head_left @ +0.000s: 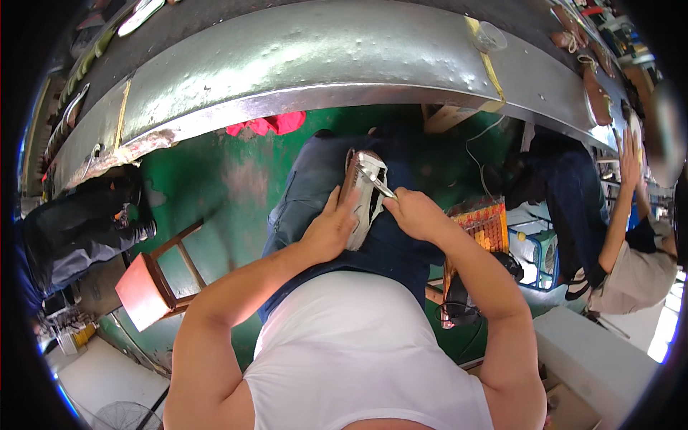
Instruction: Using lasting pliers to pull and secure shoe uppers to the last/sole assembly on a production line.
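Note:
On my lap, over dark blue trousers, lies a shoe [363, 221] with a pale upper, a brown sole edge and a dark opening. My left hand [334, 228] is closed round its left side, steadying it. In my right hand [416, 213] is a slim silver metal tool [383, 188], gripped by its near end. The tool's far end rests at the upper part of the shoe. Whether its tip is jawed or flat is too small to make out.
A metal-covered bench [287, 64] curves ahead, with shoes [596, 93] along its right and a clear plastic cup [490, 37] on it. A wooden stool [149, 287] stands left. Red cloth [269, 123] lies beneath the bench. Co-workers sit both sides; the right one's hands [631, 158] are raised.

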`<action>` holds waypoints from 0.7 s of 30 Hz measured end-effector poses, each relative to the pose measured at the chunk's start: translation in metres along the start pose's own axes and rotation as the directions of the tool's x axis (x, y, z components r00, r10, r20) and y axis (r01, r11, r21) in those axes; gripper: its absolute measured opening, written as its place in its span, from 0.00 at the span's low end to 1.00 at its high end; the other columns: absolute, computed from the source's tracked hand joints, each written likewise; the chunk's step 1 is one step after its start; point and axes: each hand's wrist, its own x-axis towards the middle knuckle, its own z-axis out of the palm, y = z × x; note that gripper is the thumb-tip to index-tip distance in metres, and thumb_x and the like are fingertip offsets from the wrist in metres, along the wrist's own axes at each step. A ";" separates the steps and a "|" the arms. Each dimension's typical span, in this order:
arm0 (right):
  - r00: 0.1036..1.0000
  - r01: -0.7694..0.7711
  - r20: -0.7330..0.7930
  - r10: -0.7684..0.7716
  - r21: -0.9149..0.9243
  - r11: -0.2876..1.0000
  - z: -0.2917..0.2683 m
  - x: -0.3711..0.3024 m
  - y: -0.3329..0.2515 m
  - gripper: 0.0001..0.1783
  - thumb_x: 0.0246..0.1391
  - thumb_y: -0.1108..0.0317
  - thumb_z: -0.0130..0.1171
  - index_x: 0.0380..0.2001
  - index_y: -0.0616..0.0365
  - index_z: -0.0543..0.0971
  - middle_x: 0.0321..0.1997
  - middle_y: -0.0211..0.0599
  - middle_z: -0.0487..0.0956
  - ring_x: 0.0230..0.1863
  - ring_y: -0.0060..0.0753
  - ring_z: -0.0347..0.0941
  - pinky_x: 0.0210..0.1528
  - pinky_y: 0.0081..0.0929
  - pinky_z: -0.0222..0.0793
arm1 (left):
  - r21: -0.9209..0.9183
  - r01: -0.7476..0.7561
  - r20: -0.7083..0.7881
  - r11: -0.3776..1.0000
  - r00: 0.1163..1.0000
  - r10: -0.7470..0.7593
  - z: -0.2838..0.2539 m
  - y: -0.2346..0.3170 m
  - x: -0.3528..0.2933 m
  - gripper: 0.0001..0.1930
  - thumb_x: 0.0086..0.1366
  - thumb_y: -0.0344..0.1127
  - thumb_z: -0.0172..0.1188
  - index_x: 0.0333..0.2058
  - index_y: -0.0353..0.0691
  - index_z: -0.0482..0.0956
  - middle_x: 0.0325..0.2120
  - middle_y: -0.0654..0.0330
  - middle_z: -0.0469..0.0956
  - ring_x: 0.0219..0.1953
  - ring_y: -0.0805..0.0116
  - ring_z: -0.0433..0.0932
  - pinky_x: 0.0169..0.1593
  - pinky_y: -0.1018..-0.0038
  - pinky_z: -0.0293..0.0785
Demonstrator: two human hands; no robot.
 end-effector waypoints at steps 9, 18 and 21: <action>0.999 0.034 0.036 -0.041 0.184 0.982 0.019 -0.034 -0.010 0.23 0.67 0.53 0.44 0.37 0.67 0.74 0.37 0.62 0.78 0.40 0.67 0.74 0.44 0.53 0.68 | -0.279 0.417 0.192 0.865 0.907 -0.376 -0.004 0.007 -0.010 0.42 0.62 0.37 0.63 0.69 0.33 0.50 0.55 0.38 0.72 0.57 0.46 0.73 0.61 0.66 0.67; 0.967 -0.065 -0.140 0.214 0.675 0.735 0.022 -0.052 0.025 0.24 0.69 0.52 0.43 0.34 0.64 0.75 0.24 0.37 0.79 0.26 0.28 0.76 0.32 0.28 0.71 | -0.010 0.168 -0.038 0.986 0.985 -0.169 -0.087 0.030 0.007 0.36 0.54 0.36 0.68 0.61 0.39 0.65 0.37 0.37 0.80 0.41 0.39 0.81 0.45 0.59 0.78; 0.971 -0.091 -0.092 0.219 0.708 0.700 0.031 -0.053 0.044 0.24 0.71 0.51 0.41 0.41 0.65 0.73 0.31 0.34 0.78 0.29 0.23 0.75 0.32 0.22 0.70 | -0.573 -0.039 -0.302 0.818 0.939 -0.166 -0.099 0.031 0.034 0.26 0.56 0.30 0.71 0.52 0.34 0.71 0.37 0.56 0.81 0.38 0.72 0.80 0.42 0.74 0.77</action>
